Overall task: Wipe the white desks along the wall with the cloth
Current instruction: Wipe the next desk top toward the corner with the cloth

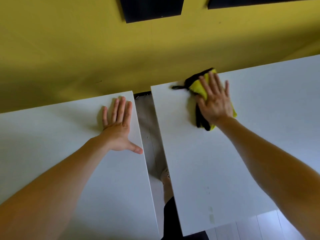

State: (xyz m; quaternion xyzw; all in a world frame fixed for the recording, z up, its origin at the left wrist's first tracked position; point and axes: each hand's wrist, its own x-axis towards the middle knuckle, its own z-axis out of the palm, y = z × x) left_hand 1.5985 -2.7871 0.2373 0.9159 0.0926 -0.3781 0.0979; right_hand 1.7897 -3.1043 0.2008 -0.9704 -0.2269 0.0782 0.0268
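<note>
From my remote seat I see two white desks side by side against a yellow wall [83,49], with a narrow gap [147,129] between them running from 12 down to 6 o'clock through the middle of the view.

My right hand [215,103] lies flat on the yellow and black microfibre cloth [197,85], fingers straight and spread wide, pressing it onto the right desk [263,129]. The cloth sits at about 1 o'clock, near that desk's back left corner, its far end touching or nearly touching the wall. A small black hanging loop [178,87] sticks out of the cloth toward 9 o'clock, and a black and yellow fold shows below my palm.

My left hand [119,125] rests palm down on the left desk [48,139], just left of centre. It holds nothing. The fingers are straight and point toward the wall, and the thumb is stretched out to the desk's right edge at the gap.

At 5 o'clock, near the right desk's front edge, there are faint greenish smudges [211,216]. Through the gap I see pale floor and a foot [166,179]. Two black panels hang on the wall, one at 12 o'clock [150,9], one at 1 o'clock [259,1].
</note>
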